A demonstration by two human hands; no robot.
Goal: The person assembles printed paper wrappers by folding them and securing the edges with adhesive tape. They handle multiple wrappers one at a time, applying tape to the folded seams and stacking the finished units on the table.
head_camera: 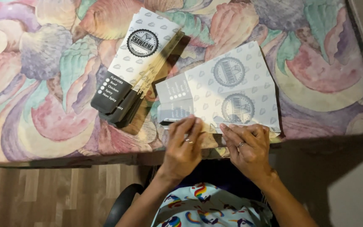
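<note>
A flat white paper sleeve [227,90] with a grey pattern, round emblems and a dark grey end lies unfolded on the table near its front edge. My left hand [185,145] presses its fingertips on the sleeve's near edge, toward the dark end. My right hand [247,145] rests its fingers flat on the same edge, a little to the right. Both hands wear a ring. A stack of folded sleeves of the same kind [137,63] lies fanned out to the left, apart from my hands.
The table carries a cloth [43,84] printed with large pastel shells. Its front edge runs just behind my hands. Wooden floor [43,193] shows at the lower left, and a dark chair armrest [120,206] is beside my left forearm.
</note>
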